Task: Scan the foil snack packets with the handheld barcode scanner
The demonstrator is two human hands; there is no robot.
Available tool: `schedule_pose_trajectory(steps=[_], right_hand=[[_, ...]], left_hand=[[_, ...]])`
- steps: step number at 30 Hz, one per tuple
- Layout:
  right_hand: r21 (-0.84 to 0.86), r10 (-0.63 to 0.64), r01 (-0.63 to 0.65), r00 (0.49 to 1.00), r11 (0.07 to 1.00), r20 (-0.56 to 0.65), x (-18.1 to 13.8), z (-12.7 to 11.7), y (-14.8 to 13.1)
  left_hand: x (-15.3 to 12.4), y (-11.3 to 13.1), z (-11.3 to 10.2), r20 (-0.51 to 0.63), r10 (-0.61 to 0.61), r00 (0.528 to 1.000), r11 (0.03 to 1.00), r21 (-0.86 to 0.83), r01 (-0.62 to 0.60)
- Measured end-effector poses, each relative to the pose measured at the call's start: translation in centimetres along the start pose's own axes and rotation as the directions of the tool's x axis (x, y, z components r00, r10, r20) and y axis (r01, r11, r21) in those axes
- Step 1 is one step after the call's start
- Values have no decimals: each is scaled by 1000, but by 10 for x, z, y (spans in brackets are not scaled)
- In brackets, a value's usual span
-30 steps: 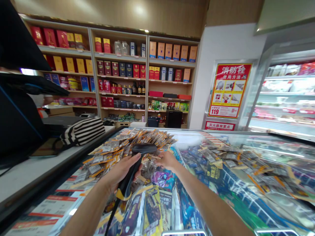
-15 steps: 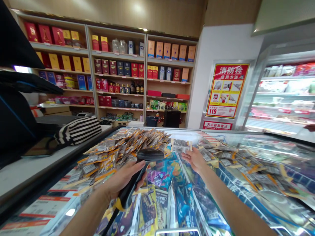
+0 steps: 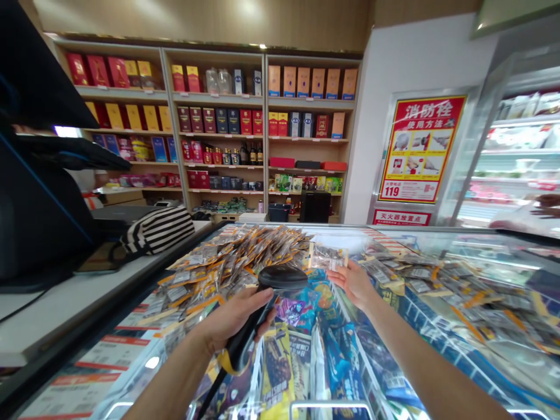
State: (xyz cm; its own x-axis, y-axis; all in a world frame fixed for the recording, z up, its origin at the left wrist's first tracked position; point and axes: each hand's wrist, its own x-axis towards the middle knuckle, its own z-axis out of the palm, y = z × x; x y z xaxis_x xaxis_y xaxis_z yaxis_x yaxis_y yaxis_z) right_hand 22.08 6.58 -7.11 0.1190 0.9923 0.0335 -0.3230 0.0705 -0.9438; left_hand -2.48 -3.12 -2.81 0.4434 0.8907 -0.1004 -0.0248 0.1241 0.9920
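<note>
My left hand (image 3: 238, 319) is wrapped round the handle of a black barcode scanner (image 3: 282, 276), whose head points away toward the small packets. A cord trails down from its handle. In my right hand (image 3: 352, 283) a small clear snack packet (image 3: 327, 256) is pinched at its lower right corner, just beyond the scanner head. Left of it, a big heap of similar packets (image 3: 258, 248) lies on the freezer's glass top (image 3: 350, 234). A second spread of packets (image 3: 437, 280) lies to the right of my right forearm.
Under the glass, wire baskets hold ice cream packs (image 3: 280, 364). At left a counter (image 3: 26, 326) carries a black checkout screen (image 3: 35, 163) and a striped bag (image 3: 160, 230). Shelves of boxes (image 3: 219, 119) stand behind. Part of another person's hand (image 3: 549, 204) shows at far right.
The view has shifted, so the scene sits slightly farther right. Both hands keep their holds on the scanner and the packet. The other person's hand at far right shows more.
</note>
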Motion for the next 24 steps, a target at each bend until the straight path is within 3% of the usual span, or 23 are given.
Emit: schedule_pose_trajectory(steps=[11, 14, 19, 24], right_hand=[[97, -8, 12, 999, 995, -33, 5, -7, -1], [116, -4, 7, 1000, 993, -19, 0, -1, 1], [141, 31, -40, 997, 989, 68, -11, 18, 5], [150, 58, -72, 994, 986, 95, -15, 22, 4]], left_hand=[[-8, 8, -1, -24, 20, 1000, 999, -29, -21], [-18, 10, 4, -40, 27, 999, 1000, -14, -27], [-26, 6, 17, -167, 50, 985, 996, -64, -61], [-24, 4, 29, -191, 83, 978, 994, -55, -95]])
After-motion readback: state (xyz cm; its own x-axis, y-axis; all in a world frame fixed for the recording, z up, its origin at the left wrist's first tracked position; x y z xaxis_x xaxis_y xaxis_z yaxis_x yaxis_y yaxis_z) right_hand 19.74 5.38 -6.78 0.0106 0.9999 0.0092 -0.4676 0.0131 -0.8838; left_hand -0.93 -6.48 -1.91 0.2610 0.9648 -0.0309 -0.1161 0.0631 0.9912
